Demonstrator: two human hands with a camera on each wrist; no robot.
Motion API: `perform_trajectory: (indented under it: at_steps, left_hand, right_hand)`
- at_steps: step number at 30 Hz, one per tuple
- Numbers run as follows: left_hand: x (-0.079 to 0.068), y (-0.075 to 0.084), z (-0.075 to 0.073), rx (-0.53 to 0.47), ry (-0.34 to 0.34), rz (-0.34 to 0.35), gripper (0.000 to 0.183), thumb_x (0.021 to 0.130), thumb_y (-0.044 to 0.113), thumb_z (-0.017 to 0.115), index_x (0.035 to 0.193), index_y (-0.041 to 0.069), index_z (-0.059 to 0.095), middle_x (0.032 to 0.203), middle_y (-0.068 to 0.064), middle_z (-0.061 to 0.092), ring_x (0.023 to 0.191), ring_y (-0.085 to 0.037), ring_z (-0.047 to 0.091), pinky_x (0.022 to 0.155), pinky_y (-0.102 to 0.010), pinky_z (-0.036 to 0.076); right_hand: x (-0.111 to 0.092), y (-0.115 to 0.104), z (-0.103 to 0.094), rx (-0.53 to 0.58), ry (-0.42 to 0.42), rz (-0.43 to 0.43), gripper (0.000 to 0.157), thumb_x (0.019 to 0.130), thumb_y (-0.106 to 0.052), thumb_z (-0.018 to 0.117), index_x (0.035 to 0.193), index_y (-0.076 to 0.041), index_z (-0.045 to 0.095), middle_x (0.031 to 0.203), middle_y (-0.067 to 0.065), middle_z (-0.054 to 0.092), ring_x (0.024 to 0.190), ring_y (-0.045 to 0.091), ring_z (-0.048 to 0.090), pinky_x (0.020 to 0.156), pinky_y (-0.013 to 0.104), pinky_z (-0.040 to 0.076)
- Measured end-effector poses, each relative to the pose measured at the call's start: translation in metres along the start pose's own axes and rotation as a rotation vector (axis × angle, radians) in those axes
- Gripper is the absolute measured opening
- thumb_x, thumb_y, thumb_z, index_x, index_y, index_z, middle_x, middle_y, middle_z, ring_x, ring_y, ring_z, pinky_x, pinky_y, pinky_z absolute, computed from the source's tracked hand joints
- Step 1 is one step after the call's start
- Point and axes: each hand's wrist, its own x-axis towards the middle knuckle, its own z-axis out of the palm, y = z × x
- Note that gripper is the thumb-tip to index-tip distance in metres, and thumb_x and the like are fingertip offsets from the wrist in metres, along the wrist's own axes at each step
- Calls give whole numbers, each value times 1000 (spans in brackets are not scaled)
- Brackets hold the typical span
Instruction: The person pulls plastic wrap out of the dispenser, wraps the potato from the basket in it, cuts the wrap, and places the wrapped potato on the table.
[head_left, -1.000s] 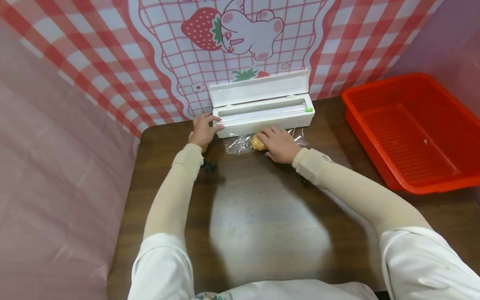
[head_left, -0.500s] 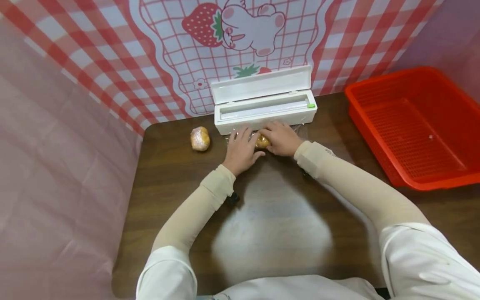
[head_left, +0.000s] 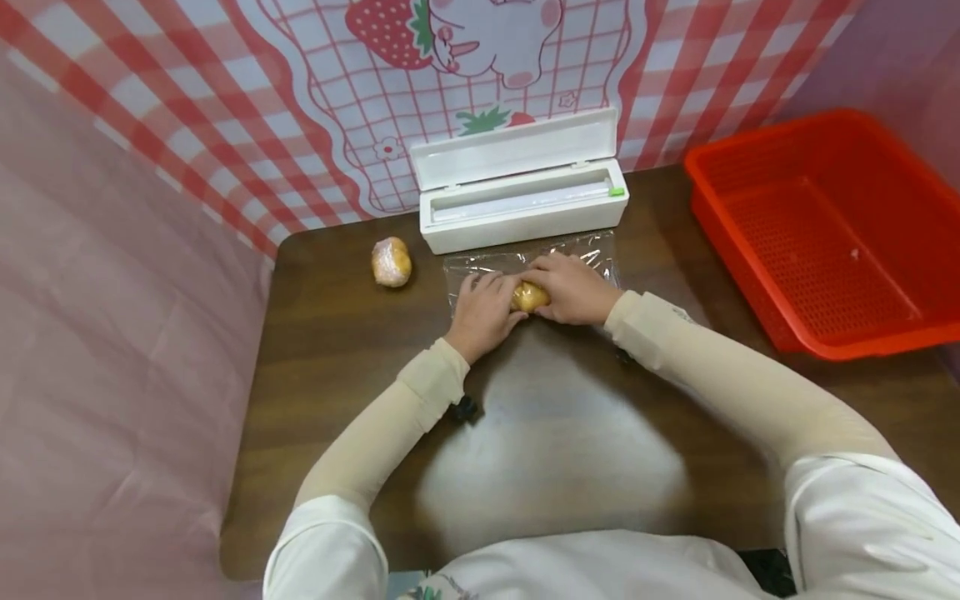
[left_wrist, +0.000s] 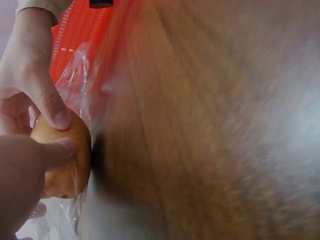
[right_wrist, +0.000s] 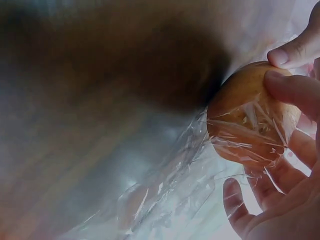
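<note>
A yellow-brown potato (head_left: 531,297) sits between my two hands at the front of a sheet of cling film (head_left: 583,247). My left hand (head_left: 482,315) holds it from the left, thumb on its near side. From the right, my right hand (head_left: 573,290) grips it with thumb and fingers. In the right wrist view, crinkled film clings to part of the potato (right_wrist: 250,120). Both thumbs press on the potato (left_wrist: 70,175) in the left wrist view. Behind the film stands a white cling film box (head_left: 525,225), lid up, with a roll inside.
A second potato (head_left: 392,262), wrapped in film, lies to the left on the wooden table (head_left: 330,367). A red plastic basket (head_left: 798,321) stands at the right. A checked cloth (head_left: 300,142) hangs behind the box.
My left hand has left the wrapped potato at the left and come to the potato in the middle. Both hands then drew it nearer, and more film shows in front of the box.
</note>
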Motion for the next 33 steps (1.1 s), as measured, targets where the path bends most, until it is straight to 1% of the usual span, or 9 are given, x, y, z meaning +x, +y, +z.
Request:
perform_trajectory:
  at_steps: [4, 7, 10, 14, 18, 22, 26, 29, 33]
  left_hand:
    - [-6, 5, -10, -49, -62, 1, 53, 92, 45, 72, 130, 11, 55, 123, -6, 69, 118, -24, 59, 103, -49, 37]
    - [-10, 8, -16, -75, -112, 0, 53, 92, 46, 71, 129, 12, 54, 123, -6, 69, 118, -24, 59, 106, -51, 37]
    - [-14, 9, -22, -103, -149, 8, 54, 93, 47, 71, 130, 12, 53, 124, -7, 69, 119, -24, 59, 108, -53, 36]
    - [-17, 11, -27, -154, -183, 26, 55, 93, 47, 70, 131, 13, 53, 126, -7, 67, 119, -25, 59, 108, -55, 36]
    - [-20, 13, -29, -199, -223, 41, 53, 93, 46, 70, 132, 14, 52, 126, -6, 67, 117, -26, 59, 105, -53, 39]
    - [-24, 14, -29, -235, -262, 53, 54, 94, 47, 68, 134, 15, 51, 127, -5, 65, 114, -26, 61, 98, -49, 44]
    - [-28, 17, -29, -284, -290, 77, 56, 95, 46, 68, 137, 13, 51, 124, -6, 66, 107, -25, 62, 90, -45, 49]
    - [-31, 18, -30, -337, -316, 89, 56, 95, 44, 68, 138, 13, 50, 121, -6, 66, 104, -23, 63, 87, -43, 50]
    - [-33, 18, -30, -407, -350, 94, 56, 95, 42, 68, 140, 14, 49, 115, -6, 67, 98, -20, 63, 83, -41, 51]
  right_hand:
    - [-7, -6, -3, 44, -28, 11, 60, 77, -20, 85, 130, -3, 65, 124, 17, 64, 114, 37, 58, 96, 55, 46]
    - [-11, -11, -5, 76, -48, 9, 59, 77, -20, 85, 129, -2, 65, 125, 16, 65, 115, 37, 58, 100, 54, 45]
    - [-14, -14, -7, 109, -65, 10, 56, 77, -20, 85, 127, -2, 66, 121, 14, 67, 110, 34, 60, 96, 51, 48]
    - [-19, -17, -8, 166, -83, 9, 54, 77, -20, 85, 125, -2, 67, 118, 13, 69, 102, 30, 61, 85, 46, 51]
    - [-22, -17, -8, 230, -113, 8, 53, 77, -20, 84, 124, -1, 67, 119, 14, 69, 100, 28, 61, 83, 44, 50]
    - [-25, -19, -8, 318, -166, 29, 54, 77, -20, 84, 125, -1, 68, 115, 11, 70, 91, 23, 62, 78, 39, 51]
    - [-29, -22, -10, 408, -234, 69, 53, 78, -20, 83, 126, -3, 67, 108, 7, 70, 82, 18, 61, 71, 34, 52]
    - [-32, -22, -10, 444, -293, 84, 55, 80, -20, 81, 130, -3, 64, 110, 7, 69, 83, 18, 61, 72, 33, 52]
    - [-31, -22, -12, 484, -369, 95, 62, 82, -19, 78, 137, -1, 58, 119, 9, 66, 89, 19, 61, 75, 34, 53]
